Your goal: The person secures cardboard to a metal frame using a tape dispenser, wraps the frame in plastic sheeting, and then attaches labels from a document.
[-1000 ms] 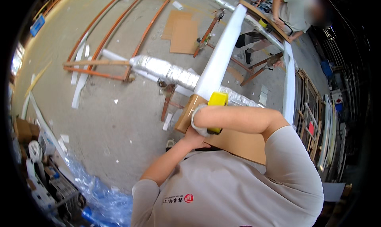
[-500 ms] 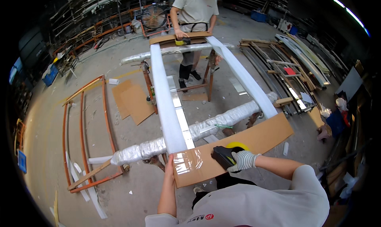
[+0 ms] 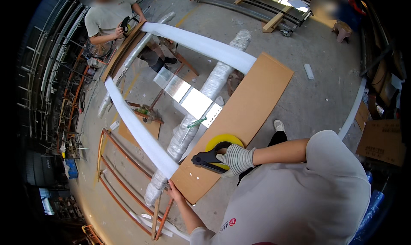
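Note:
My gloved right hand (image 3: 236, 158) grips a black tape dispenser (image 3: 208, 158) with a large yellow roll of tape (image 3: 229, 139), held over the near end of a brown cardboard strip (image 3: 250, 101). My bare left hand (image 3: 174, 191) holds the strip's left corner, its fingers partly hidden at the edge. Under the cardboard lies a large glass panel, whose two long sides are wrapped in white foam: the left foam strip (image 3: 139, 125) and the right foam strip (image 3: 201, 44). A support bar wrapped in clear film (image 3: 216, 80) runs beneath the panel.
Across the panel, a co-worker (image 3: 112, 18) holds another tape dispenser (image 3: 125, 26) beside a second cardboard strip (image 3: 122, 52). An orange metal frame (image 3: 124, 176) lies on the floor to the left. Long profiles (image 3: 239, 7) are stacked at the back, with a small stool (image 3: 341, 31) to their right.
My view has swung round, so the panel now slants across it. The right hand has turned the dispenser, baring more of the yellow roll. My left hand stays at the cardboard's corner.

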Demonstrator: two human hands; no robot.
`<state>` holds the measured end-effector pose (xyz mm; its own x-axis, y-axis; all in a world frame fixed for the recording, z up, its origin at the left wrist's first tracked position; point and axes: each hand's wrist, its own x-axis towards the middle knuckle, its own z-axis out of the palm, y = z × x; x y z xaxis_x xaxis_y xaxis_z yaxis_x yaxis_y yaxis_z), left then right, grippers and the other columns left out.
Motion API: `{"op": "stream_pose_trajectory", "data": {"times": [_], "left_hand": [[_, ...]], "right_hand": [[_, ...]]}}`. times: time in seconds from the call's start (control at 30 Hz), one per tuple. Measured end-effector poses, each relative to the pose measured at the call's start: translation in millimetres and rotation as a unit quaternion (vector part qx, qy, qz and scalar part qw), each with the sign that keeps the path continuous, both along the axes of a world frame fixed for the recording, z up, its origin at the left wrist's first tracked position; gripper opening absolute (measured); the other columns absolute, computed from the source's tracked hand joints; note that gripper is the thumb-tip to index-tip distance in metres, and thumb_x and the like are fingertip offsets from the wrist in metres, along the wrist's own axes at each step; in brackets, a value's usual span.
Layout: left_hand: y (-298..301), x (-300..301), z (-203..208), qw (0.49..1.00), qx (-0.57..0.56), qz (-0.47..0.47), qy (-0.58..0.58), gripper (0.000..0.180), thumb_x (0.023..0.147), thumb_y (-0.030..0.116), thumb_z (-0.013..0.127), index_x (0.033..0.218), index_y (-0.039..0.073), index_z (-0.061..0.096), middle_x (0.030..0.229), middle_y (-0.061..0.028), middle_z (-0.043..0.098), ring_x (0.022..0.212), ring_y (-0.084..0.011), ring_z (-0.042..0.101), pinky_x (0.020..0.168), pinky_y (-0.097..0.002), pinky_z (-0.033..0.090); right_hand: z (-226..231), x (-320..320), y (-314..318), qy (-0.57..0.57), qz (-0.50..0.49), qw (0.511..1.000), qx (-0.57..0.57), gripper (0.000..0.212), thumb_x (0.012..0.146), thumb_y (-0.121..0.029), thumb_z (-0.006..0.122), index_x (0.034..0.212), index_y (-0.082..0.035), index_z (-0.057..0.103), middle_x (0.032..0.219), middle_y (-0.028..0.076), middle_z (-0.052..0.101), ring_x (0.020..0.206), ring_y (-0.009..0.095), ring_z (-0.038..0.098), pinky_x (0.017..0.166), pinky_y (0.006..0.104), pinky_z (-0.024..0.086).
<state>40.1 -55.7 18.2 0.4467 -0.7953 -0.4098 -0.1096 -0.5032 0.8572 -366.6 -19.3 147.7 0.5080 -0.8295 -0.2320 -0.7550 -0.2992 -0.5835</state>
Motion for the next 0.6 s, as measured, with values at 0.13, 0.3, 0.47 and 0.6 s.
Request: {"op": "stream_pose_trajectory", "data": {"times": [0.13, 0.3, 0.47, 0.6], "left_hand": [[11.0, -70.8, 53.5, 0.941, -0.128, 0.057, -0.306, 0.055, 0.082, 0.034, 0.060, 0.114, -0.008, 0.044, 0.109, -0.0193, 0.054, 0.097, -0.0257, 0.052, 0.085, -0.0320, 0.041], [23.8, -296.9, 108.7, 0.836, -0.152, -0.320, -0.419, 0.080, 0.068, 0.027, 0.071, 0.130, -0.003, 0.032, 0.132, -0.0199, 0.036, 0.124, -0.0345, 0.031, 0.102, -0.0436, 0.026], [20.8, -443.0, 111.1, 0.718, -0.152, -0.523, -0.434, 0.113, 0.053, 0.048, 0.076, 0.136, -0.001, 0.018, 0.141, -0.0206, 0.018, 0.132, -0.0336, 0.018, 0.103, -0.0503, 0.020], [12.2, -476.5, 80.5, 0.709, -0.151, -0.531, -0.438, 0.105, 0.058, 0.035, 0.076, 0.135, -0.004, 0.016, 0.141, -0.0235, 0.016, 0.131, -0.0367, 0.016, 0.102, -0.0500, 0.021]], "right_hand": [[10.4, -89.9, -7.5, -0.325, -0.091, 0.929, 0.150, 0.062, 0.073, -0.048, 0.061, 0.099, 0.008, 0.052, 0.088, 0.020, 0.061, 0.080, 0.027, 0.060, 0.074, 0.0339, 0.047], [0.5, -209.2, -22.0, -0.535, -0.234, 0.749, 0.313, 0.046, 0.072, -0.037, 0.068, 0.096, 0.000, 0.056, 0.084, 0.005, 0.058, 0.076, 0.011, 0.054, 0.068, 0.0250, 0.046], [31.6, -298.2, -75.9, -0.348, -0.210, 0.904, 0.134, 0.062, 0.063, -0.047, 0.073, 0.094, 0.004, 0.054, 0.085, 0.015, 0.061, 0.077, 0.024, 0.059, 0.071, 0.0321, 0.048], [78.2, -316.7, -140.0, 0.011, -0.048, 0.989, -0.140, 0.074, 0.067, -0.061, 0.054, 0.100, 0.005, 0.056, 0.087, 0.025, 0.060, 0.078, 0.032, 0.061, 0.072, 0.0373, 0.048]]}}
